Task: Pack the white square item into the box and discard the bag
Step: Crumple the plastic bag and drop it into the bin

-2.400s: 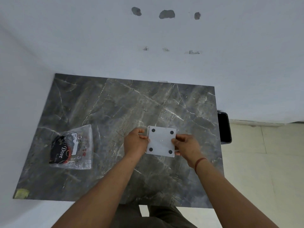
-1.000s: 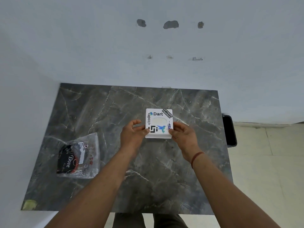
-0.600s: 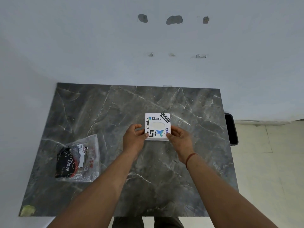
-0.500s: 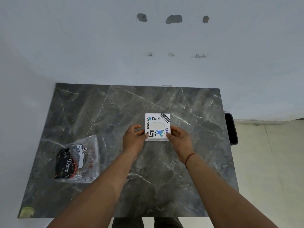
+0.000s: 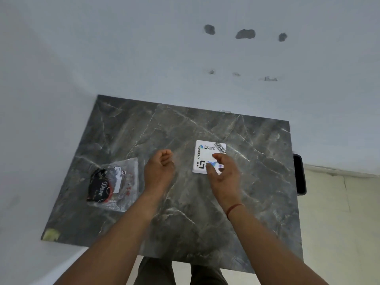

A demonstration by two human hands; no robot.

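The white square item [image 5: 205,154], covered with stickers, one reading "Dart", lies flat on the dark marble table [image 5: 185,227], right of centre. My right hand [image 5: 223,173] hovers over its near right corner with fingers apart, covering that corner; I cannot tell whether it touches. My left hand [image 5: 159,169] is to the item's left, apart from it, fingers loosely curled and holding nothing. A clear plastic bag [image 5: 123,182] with a black "Dove" pack inside lies at the table's left, a short way from my left hand.
White walls close in the table at the back and left. A black object [image 5: 299,173] stands on the floor against the table's right edge. A yellowish scrap [image 5: 50,234] sits on the near left corner.
Both hands turned the white item sticker-side up, set it on the table and let go. My left hand has drawn away to the left, toward the bag.
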